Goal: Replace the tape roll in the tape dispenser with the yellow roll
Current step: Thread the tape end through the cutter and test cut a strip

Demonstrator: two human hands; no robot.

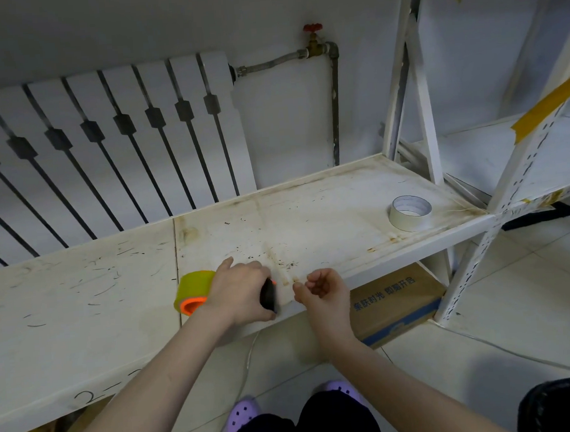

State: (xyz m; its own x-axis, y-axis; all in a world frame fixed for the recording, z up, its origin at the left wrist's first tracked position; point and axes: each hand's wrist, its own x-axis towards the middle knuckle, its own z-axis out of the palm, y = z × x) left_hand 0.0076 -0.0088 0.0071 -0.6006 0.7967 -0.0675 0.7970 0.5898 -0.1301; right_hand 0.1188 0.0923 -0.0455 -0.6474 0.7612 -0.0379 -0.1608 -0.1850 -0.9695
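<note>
The yellow tape roll (194,283) sits on the orange and black tape dispenser (191,305), which rests on the white shelf board (80,297) near its front edge. My left hand (238,291) is closed around the dispenser's black handle and covers most of its body. Just to the right, my right hand (322,292) hovers at the shelf's front edge with thumb and fingers pinched together; I see nothing between them. A whitish tape roll (410,213) lies flat at the shelf's far right end.
A radiator (103,144) stands behind the shelf. White slotted uprights (475,256) rise at the right. A cardboard box (394,306) sits under the shelf, and a dark basket (566,405) is on the floor at the lower right.
</note>
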